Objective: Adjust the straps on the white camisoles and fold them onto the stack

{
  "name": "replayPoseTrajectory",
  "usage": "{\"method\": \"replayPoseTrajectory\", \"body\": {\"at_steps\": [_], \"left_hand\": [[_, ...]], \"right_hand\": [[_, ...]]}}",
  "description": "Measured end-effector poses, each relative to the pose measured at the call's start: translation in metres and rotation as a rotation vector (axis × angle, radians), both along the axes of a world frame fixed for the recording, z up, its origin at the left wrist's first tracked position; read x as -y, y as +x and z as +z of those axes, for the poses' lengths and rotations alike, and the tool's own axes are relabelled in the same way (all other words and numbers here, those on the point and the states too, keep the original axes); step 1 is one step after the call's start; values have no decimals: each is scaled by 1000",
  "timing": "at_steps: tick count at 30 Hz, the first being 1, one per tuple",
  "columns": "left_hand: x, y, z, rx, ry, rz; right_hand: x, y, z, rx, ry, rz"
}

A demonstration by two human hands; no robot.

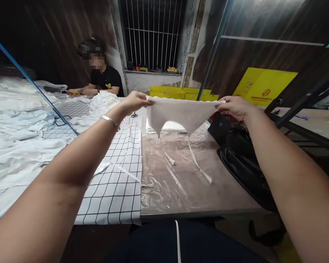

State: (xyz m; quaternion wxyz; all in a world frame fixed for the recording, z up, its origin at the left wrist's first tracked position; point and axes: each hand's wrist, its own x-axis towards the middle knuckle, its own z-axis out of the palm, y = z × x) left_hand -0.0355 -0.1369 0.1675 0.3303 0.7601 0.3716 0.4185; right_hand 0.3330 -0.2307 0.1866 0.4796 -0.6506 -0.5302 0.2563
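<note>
I hold a small white fabric piece (181, 113) stretched out in the air above the table. My left hand (135, 101) pinches its left top corner and my right hand (234, 106) pinches its right top corner. Two pointed tips hang down from its lower edge, with a curved cut-out between them. Below it the table (197, 190) is covered with clear plastic film, and thin white fabric strips (199, 166) lie on that film. A silver bracelet (111, 121) circles my left wrist.
A black-grid white cloth (117, 182) covers the table's left part, with heaped white fabric (19, 138) beyond it. A black bag (244, 160) lies on the right. Scissors (134, 115) rest farther back. Another person in black (105, 78) sits at the far left. Yellow boxes (181, 93) stand behind.
</note>
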Motion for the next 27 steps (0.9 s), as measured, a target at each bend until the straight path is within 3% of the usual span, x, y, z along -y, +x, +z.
{"method": "replayPoseTrajectory", "body": {"at_steps": [2,4,7,11,13,14,17,19,22,24,27], "left_hand": [[7,4,9,-31,66,46],[27,7,-3,-71,129,44],[82,7,-61,-202,208,-34],[166,-14,-153,-567,172,-227],[191,-33,-180,-670,101,-290],[197,-44,-188,-708,69,-263],[191,-74,-197,-796,20,-69],[177,-88,-197,-833,4,-7],[152,-112,-188,-762,-70,20],[135,-131,-174,-693,-100,256],[118,-142,-152,-652,42,773]], "right_hand": [[-2,2,-5,67,24,-33],[8,4,-15,147,44,-34],[45,12,-51,352,3,31],[119,23,-141,493,-245,204],[158,17,-187,485,-259,135],[175,10,-206,474,-209,91],[210,-24,-238,462,-11,6],[219,-47,-243,561,83,34],[220,-66,-239,712,98,173],[213,-71,-235,718,90,219],[194,-80,-226,671,121,202]]}}
